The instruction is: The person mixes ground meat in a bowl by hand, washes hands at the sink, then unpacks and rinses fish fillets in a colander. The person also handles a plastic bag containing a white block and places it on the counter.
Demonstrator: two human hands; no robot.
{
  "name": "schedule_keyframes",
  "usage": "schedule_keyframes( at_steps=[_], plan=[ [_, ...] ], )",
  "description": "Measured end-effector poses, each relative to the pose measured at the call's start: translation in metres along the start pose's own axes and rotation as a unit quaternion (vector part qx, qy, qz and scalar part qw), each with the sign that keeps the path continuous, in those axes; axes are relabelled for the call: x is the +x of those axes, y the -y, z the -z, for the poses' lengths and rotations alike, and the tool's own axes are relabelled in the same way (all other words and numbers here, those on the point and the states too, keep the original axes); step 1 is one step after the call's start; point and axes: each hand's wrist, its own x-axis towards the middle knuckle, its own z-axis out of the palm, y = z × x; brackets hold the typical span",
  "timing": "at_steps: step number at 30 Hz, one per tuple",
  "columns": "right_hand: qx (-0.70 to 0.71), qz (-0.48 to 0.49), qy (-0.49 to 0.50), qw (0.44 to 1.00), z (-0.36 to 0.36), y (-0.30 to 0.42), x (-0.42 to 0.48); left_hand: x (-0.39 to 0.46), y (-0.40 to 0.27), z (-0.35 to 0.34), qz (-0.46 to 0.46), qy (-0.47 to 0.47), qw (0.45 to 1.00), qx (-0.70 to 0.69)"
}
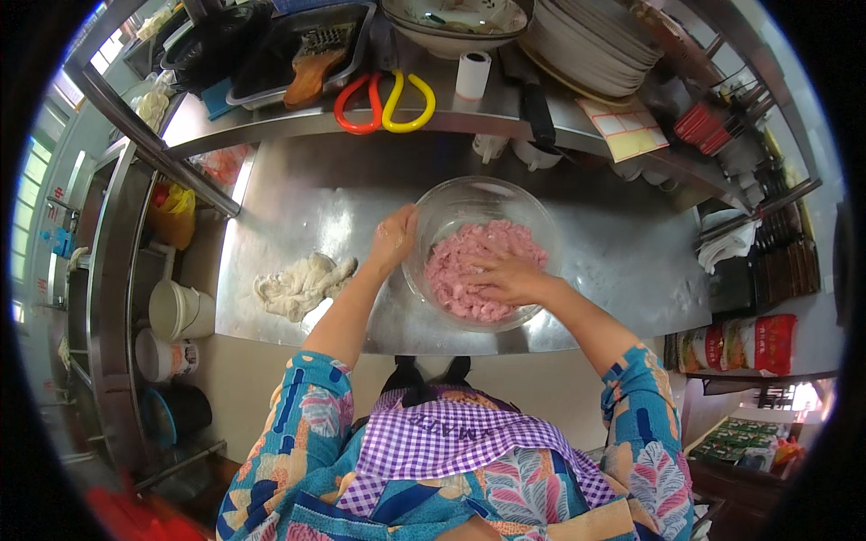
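Observation:
A large clear bowl stands on the stainless steel table in front of me. Pink ground meat fills its lower part, heaped toward the near side. My left hand grips the bowl's rim at the upper left, with the thumb side up. Spread over the meat, my right hand presses into it, its fingers apart and their tips partly sunk in. A crumpled, off-white cloth lies on the table left of my left forearm.
A steel shelf crosses above the table's far side. Scissors with red and yellow handles, a black knife handle, a paper roll and stacked plates sit there. Cups stand beneath. Buckets are at left.

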Motion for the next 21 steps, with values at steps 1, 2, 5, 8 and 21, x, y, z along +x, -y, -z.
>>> schedule_keyframes(
  at_steps=[1, 2, 5, 8, 21],
  plan=[
    [0.054, -0.043, 0.022, 0.997, 0.006, -0.02, -0.012, 0.003, 0.0, -0.003, -0.001, -0.002, 1.0, 0.001],
    [0.112, -0.082, 0.043, 0.989, 0.01, -0.034, -0.013, 0.004, 0.001, -0.006, 0.002, -0.005, 1.0, 0.006],
    [0.124, -0.402, 0.035, 0.907, 0.016, -0.057, 0.017, 0.004, 0.009, -0.006, -0.006, 0.005, 1.0, 0.013],
    [-0.049, -0.32, 0.169, 0.931, -0.045, -0.093, 0.055, 0.01, 0.003, -0.003, -0.007, 0.062, 0.998, 0.001],
    [0.064, 0.033, 0.099, 0.992, 0.002, -0.001, 0.009, 0.063, 0.004, -0.014, -0.062, 0.2, 0.977, 0.03]
  ],
)
